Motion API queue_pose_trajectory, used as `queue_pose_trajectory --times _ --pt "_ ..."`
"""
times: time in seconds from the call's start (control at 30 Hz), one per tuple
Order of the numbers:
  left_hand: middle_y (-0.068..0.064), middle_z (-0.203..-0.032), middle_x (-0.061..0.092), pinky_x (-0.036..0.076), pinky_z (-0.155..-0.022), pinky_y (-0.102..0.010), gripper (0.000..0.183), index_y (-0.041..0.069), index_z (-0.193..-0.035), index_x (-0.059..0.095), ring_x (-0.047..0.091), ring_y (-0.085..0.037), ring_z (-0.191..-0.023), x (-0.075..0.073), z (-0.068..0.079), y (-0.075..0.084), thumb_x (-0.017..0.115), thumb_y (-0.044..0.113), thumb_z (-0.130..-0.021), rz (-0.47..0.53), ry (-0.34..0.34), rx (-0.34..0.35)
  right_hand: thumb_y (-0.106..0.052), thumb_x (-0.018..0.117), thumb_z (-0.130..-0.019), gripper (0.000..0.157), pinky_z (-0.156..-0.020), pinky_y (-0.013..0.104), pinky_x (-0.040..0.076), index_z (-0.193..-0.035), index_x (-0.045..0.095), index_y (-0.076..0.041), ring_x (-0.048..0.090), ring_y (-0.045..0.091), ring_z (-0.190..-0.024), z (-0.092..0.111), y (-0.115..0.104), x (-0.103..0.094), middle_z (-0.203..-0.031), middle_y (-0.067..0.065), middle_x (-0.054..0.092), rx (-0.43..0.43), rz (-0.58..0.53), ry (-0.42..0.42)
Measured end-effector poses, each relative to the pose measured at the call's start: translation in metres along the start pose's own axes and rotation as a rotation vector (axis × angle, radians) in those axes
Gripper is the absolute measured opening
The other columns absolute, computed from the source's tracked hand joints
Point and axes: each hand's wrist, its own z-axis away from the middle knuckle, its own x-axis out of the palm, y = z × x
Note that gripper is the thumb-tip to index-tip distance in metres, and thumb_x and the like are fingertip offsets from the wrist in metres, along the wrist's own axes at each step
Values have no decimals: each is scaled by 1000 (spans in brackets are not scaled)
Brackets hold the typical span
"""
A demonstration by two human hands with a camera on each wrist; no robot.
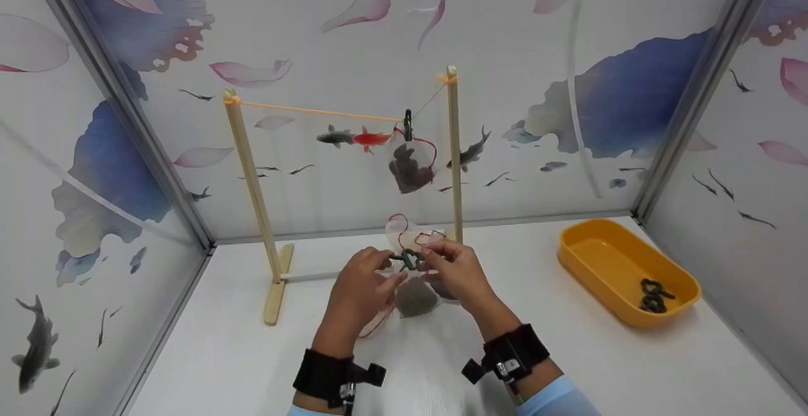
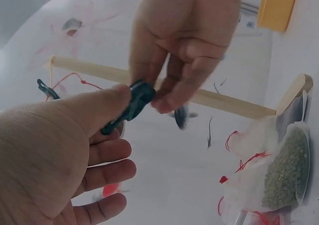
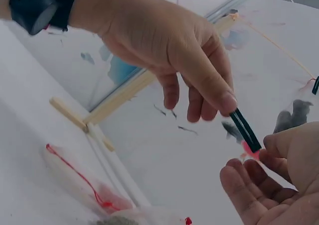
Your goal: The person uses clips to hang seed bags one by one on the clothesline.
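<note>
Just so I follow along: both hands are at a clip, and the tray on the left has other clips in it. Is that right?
Not quite: the tray is on the right, as the head view shows. It does have other clips in it, and the left hand and right hand are both at a clip.

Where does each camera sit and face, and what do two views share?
Head: on the head, facing forward and down; left hand, right hand, black wristbands and blue sleeves show.
Left wrist: worn there, facing a dark-green clip; both hands show.
Right wrist: worn there, facing the clip; both hands and left wristband show.
Wrist views share clip and sheer red-corded pouches.
</note>
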Motion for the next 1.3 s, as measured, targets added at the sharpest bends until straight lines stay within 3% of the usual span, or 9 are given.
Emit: queue_pose_trajectory --times 0.1,0.3,0.43,0.57,0.7,0.93,1.0,1.13,1.3 --pt "-7 -117 77 67 -100 -46 40 7 -137 78 76 -23 -114 -5 1 -7 84 30 -105 -13 15 -38 -19 72 -113 22 -85 41 70 -128 79 -4 77 25 -97 -10 17 -1 -114 14 77 46 193 -2" --pt "-5 -115 79 66 -101 -47 38 8 -136 79 77 -24 -114 -9 4 -18 84 31 -105 -55 46 -98 -18 77 -107 27 -92 44 66 -128 80 -2 76 27 -109 -34 46 6 -122 14 82 -29 624 1" --pt "-3 -108 80 68 -95 -44 31 10 -129 83 78 -22 -107 -7 5 -21 85 28 -104 -101 96 -98 -17 81 -104 24 -85 43 66 -122 82 -2 74 24 -97 -42 50 13 -111 11 81 -32 755 7" --pt "-2 -100 81 67 -85 -42 24 9 -121 86 79 -21 -96 -6 5 -24 87 24 -102 -171 156 -64 -21 86 -101 32 -78 39 63 -128 81 -4 72 20 -90 -44 48 20 -106 8 79 -9 851 -26" --pt "-3 -96 83 67 -79 -41 19 9 -113 88 80 -20 -91 -4 6 -28 88 23 -100 -222 210 -28 -22 88 -100 40 -81 39 63 -135 80 -4 73 20 -92 -46 50 23 -110 9 81 -10 885 -64" --pt "-2 -90 82 64 -72 -41 11 10 -105 89 79 -20 -84 -1 6 -33 90 18 -98 -246 258 -19 -10 84 -102 7 -69 32 59 -107 84 -5 67 17 -83 -47 52 16 -100 7 77 40 692 -80" --pt "-2 -89 81 64 -71 -41 10 10 -104 89 78 -19 -83 -1 5 -33 90 18 -98 -249 256 -24 -11 81 -104 5 -69 30 57 -103 81 -7 66 17 -83 -46 49 12 -97 5 75 37 656 -80" --pt "-1 -88 80 63 -70 -41 11 11 -104 88 77 -19 -82 -4 5 -30 89 20 -99 -254 255 -26 -18 75 -110 10 -73 32 56 -103 76 -11 65 18 -87 -36 29 2 -99 4 71 7 655 -84" --pt "-1 -88 79 61 -68 -38 13 10 -107 88 73 -17 -80 -11 9 -18 87 21 -101 -227 284 -9 -22 73 -113 9 -74 37 57 -107 74 -15 67 19 -85 -20 -14 -10 -101 3 76 -95 758 -83"
